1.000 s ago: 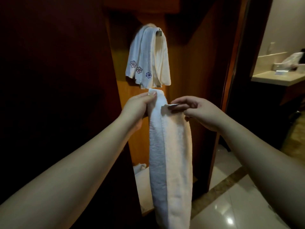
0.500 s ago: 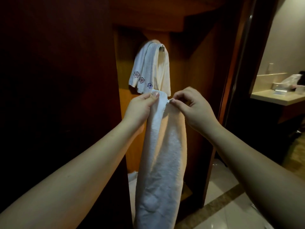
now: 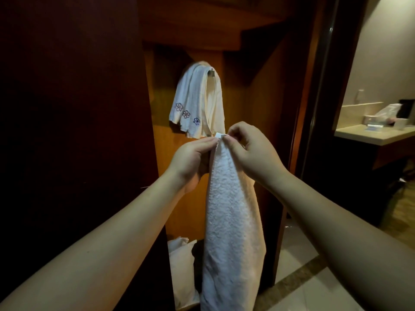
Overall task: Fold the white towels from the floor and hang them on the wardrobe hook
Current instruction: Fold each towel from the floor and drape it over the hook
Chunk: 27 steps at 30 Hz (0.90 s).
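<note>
A long white towel [image 3: 231, 221] hangs straight down in front of me, folded narrow. My left hand [image 3: 190, 160] grips its top edge from the left. My right hand [image 3: 251, 151] pinches the small white tag at the same top corner from the right, so both hands meet at the towel's tip. Just above them, a white towel with small embroidered flowers [image 3: 197, 102] is draped over the metal hook [image 3: 211, 72] on the wardrobe's back panel.
A dark wardrobe door [image 3: 71, 131] fills the left side. White cloth [image 3: 182, 265] lies at the wardrobe's bottom. To the right, a door frame [image 3: 314, 108] opens onto a counter [image 3: 377, 135] with small items. Glossy floor tiles [image 3: 314, 292] lie at lower right.
My right hand has closed in from the towel's side to its top, pinching the tag beside my left hand. The towel's top has narrowed and the view has tilted, putting the hook lower.
</note>
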{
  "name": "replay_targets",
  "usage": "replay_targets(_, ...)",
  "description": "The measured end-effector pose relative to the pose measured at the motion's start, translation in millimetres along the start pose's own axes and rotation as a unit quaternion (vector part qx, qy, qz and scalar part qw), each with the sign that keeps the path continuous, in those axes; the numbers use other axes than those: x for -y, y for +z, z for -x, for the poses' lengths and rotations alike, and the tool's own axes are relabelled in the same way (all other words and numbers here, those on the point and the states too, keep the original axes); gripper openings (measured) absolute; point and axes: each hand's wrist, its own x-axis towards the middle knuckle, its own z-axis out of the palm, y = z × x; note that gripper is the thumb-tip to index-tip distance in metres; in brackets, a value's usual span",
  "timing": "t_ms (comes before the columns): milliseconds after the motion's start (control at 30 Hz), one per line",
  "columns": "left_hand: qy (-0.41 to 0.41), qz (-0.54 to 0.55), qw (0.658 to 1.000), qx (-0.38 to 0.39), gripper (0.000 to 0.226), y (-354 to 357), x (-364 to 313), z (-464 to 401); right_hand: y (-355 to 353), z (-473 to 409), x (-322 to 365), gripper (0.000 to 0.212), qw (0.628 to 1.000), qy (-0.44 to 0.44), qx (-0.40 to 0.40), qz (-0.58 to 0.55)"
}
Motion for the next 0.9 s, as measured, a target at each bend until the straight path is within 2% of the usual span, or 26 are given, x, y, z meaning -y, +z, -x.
replay_targets(333, 0.058, 0.03, 0.998, 0.008, 0.033, 16.4, 8.9, -1.9, -16.0, 4.0, -0.6, 0.006, 1.0, -0.018, -0.021, -0.006)
replay_targets(433, 0.058, 0.052, 0.996, 0.044, 0.037, 13.8, 10.5, 0.0, -14.9, 5.7, -2.0, 0.006, 0.999, -0.019, -0.026, -0.015)
replay_targets(500, 0.063, 0.029, 0.996, 0.062, 0.035, 12.3, 11.2, 0.3, -14.3, 5.7, -3.8, 0.006, 0.999, -0.016, -0.03, -0.033)
replay_targets(633, 0.073, 0.001, 0.997, 0.011, 0.02, 11.3, 10.8, -3.7, -14.2, 5.5, -8.4, 0.009, 0.998, 0.017, -0.02, -0.063)
replay_targets(800, 0.089, -0.013, 0.996, -0.002, 0.023, 4.5, 4.3, -11.6, -19.1, 9.2, -36.8, 0.017, 0.989, 0.1, 0.08, -0.078)
replay_targets(900, 0.098, -0.036, 0.994, -0.023, 0.027, -9.8, -1.6, -15.6, -29.1, 11.3, -69.4, 0.021, 0.974, 0.115, 0.185, 0.056)
